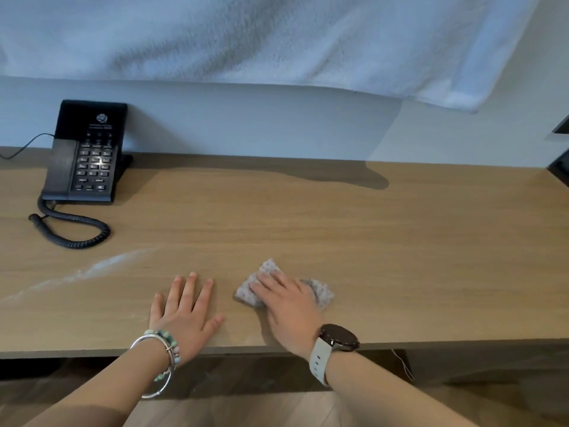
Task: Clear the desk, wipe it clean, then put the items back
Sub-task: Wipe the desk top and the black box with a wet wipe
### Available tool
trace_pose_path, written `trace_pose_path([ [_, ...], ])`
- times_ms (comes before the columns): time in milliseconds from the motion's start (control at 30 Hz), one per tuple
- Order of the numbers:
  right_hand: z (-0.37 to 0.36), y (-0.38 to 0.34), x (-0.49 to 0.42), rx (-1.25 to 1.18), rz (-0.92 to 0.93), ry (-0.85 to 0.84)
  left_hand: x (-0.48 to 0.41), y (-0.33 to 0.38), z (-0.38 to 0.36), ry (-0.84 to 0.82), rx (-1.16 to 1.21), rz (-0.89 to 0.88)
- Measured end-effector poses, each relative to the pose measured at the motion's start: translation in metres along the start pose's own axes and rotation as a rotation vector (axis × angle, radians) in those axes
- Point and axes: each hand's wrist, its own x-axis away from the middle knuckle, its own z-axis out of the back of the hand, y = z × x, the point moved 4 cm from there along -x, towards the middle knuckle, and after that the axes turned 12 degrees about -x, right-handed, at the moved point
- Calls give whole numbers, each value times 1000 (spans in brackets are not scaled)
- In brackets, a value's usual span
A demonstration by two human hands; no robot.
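Wood table (400, 257), near edge: our right hand (286, 306) presses flat on the cloth (321, 294), left hand (184, 312) flat beside it. We could miss that white streak (101, 266), or snag the phone cord (70, 235).

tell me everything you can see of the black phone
The phone is a black, plastic-looking desk set, tilted up on a rear stand. Its handset lies in the cradle on the left; a keypad sits right of it below a pale logo. It stands far left on the desk, by the wall. Its coiled cord loops on the wood in front; a thin cable runs off left.
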Motion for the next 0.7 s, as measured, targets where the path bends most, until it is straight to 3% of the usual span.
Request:
trace_pose_path([
  [33, 4, 4, 0, -93, 38, 9, 0, 0, 1, -1, 4, -5],
  [100, 30, 43, -3, -195, -80, 195, 0, 2, 2, -9, 30, -26],
  [200, 79, 119, 8, -3, -586, 457, -2, 2, 1, -6, 44, -28],
  [267, 92, 135, 7, 78, -789, 427, -1, 1, -1, -6, 46, -33],
  [300, 89, 131, 0, 96, -794, 397, -1, 1, -1, -5, 46, -36],
  [367, 74, 103, -27, 122, -612, 305, -1, 0, -3, 1, 45, -41],
  [467, 32, 30, -48, 75, -172, 74, -3, -1, -3, 11, 47, -41],
  [533, 9, -5, -27, 41, 12, -63, -2, -2, -2, 6, 64, -41],
  [600, -1, -18, 8, 72, 236, -85, 0, -2, 1, 12, 103, -42],
  [667, 8, -5, 26, 60, 273, -182, 1, -6, 3, 25, 123, -43],
  [700, 17, 12, 25, 68, 188, -198, 0, -7, 2, 30, 124, -43],
])
